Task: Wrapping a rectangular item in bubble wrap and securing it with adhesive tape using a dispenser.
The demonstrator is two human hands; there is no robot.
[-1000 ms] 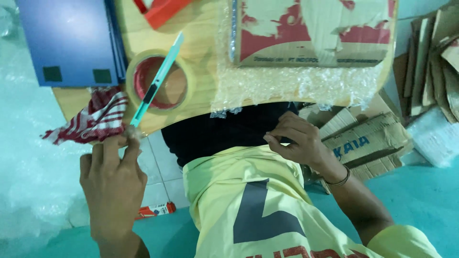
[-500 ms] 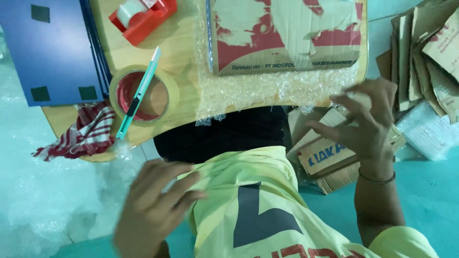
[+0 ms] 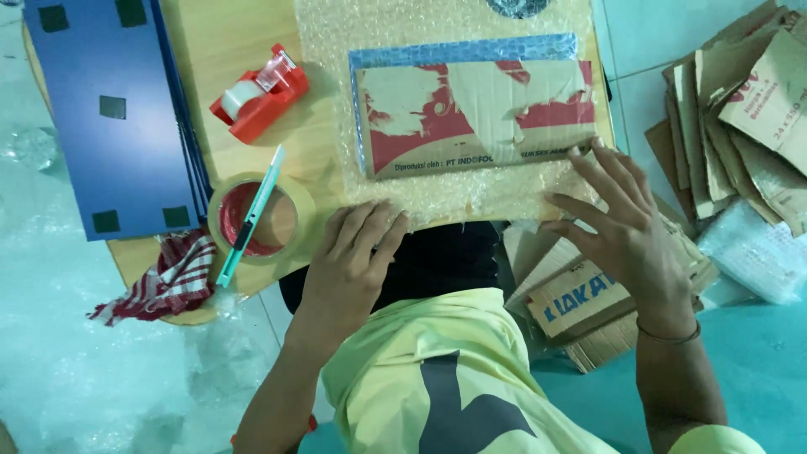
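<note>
Left hand flat, fingers spread, grasping nothing, fingertips on the near edge of the bubble wrap; right hand open too, fingers splayed on the wrap's near right corner; wrap lies on the wooden desk, covering a flat cardboard piece with red print and torn pale patches, blue edge behind it; left of it a tape roll with a teal cutter across it; checked red cloth at desk edge; farther, red tape dispenser; blue sheets with dark squares far left; folded brown cartons on floor, right.
</note>
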